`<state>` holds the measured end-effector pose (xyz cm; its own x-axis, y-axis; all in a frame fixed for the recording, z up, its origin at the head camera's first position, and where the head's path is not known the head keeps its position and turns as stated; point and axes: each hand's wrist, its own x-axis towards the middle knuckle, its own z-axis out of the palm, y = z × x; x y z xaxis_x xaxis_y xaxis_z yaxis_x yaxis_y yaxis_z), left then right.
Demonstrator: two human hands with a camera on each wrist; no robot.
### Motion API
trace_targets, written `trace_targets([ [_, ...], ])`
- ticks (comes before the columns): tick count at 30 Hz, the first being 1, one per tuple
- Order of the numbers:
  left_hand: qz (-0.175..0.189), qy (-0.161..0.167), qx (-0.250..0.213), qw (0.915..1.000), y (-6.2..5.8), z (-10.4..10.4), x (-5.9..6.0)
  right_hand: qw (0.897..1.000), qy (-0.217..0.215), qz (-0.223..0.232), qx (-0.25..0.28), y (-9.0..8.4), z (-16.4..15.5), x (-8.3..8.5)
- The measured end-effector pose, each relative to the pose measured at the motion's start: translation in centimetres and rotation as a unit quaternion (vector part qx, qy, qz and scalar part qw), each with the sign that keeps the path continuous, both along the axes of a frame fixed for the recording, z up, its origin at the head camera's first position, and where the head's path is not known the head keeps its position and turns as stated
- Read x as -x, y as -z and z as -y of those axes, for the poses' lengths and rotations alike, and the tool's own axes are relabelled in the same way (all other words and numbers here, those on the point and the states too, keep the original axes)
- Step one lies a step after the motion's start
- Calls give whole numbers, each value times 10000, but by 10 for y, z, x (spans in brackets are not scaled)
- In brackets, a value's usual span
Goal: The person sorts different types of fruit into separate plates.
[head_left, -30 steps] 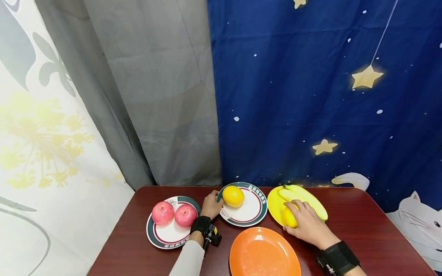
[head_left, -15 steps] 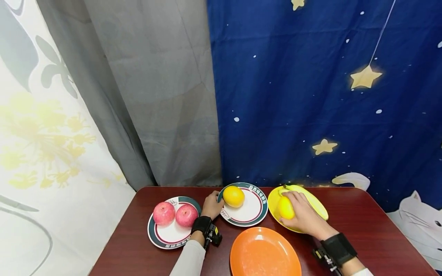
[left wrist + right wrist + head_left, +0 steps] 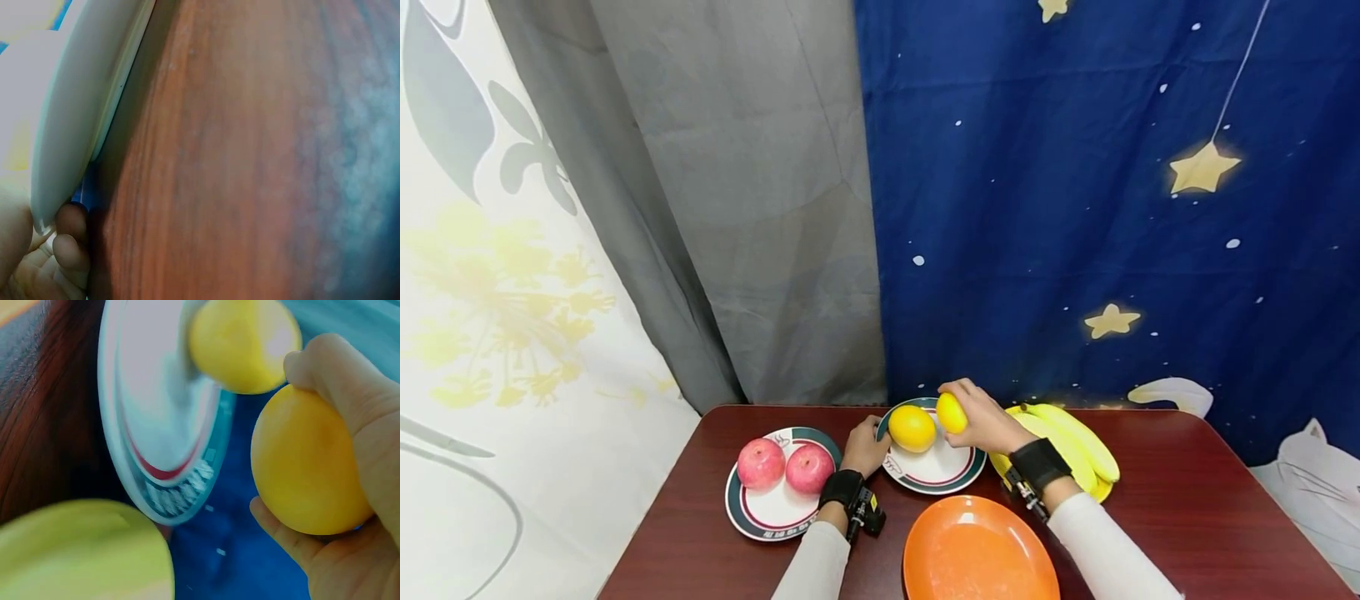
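My left hand (image 3: pixel 865 447) pinches the left rim of a white plate with a green border (image 3: pixel 931 469). In the left wrist view, curled fingers (image 3: pixel 71 250) sit under the edge of that plate (image 3: pixel 84 94). A yellow lemon (image 3: pixel 912 428) lies on the plate's left half. Over the right half, my right hand (image 3: pixel 988 425) grips a second lemon (image 3: pixel 951 412). The right wrist view shows this held lemon (image 3: pixel 306 459) between thumb and fingers, with the other lemon (image 3: pixel 244 344) beyond it.
Bananas (image 3: pixel 1078 442) lie on a yellow plate (image 3: pixel 1103 492) at the right, partly behind my right wrist. An orange plate (image 3: pixel 977 550) stands in front. Two pink apples (image 3: pixel 761 463) rest on another green-rimmed plate (image 3: pixel 752 522) at the left. Curtains hang behind the table's far edge.
My right hand has lifted the lemon from the yellow plate and carried it left, over the green-rimmed plate. My left hand has stayed at the plate's rim.
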<state>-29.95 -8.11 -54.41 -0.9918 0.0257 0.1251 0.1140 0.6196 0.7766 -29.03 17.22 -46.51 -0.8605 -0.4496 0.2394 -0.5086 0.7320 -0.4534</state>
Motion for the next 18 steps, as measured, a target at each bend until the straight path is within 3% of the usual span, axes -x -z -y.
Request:
trace_targets([
  [4, 18, -10, -81, 10000, 0, 0, -2, 9990, 18, 326, -291, 15, 8, 10],
  [8, 23, -2, -39, 10000, 1, 0, -3, 9988, -83, 345, -331, 24, 7, 11],
  [14, -81, 7, -24, 10000, -1, 0, 0, 9988, -147, 309, -350, 26, 5, 13],
  [18, 157, 92, 13, 9998, -6, 3, -1, 9983, -104, 261, -510, 24, 4, 13],
])
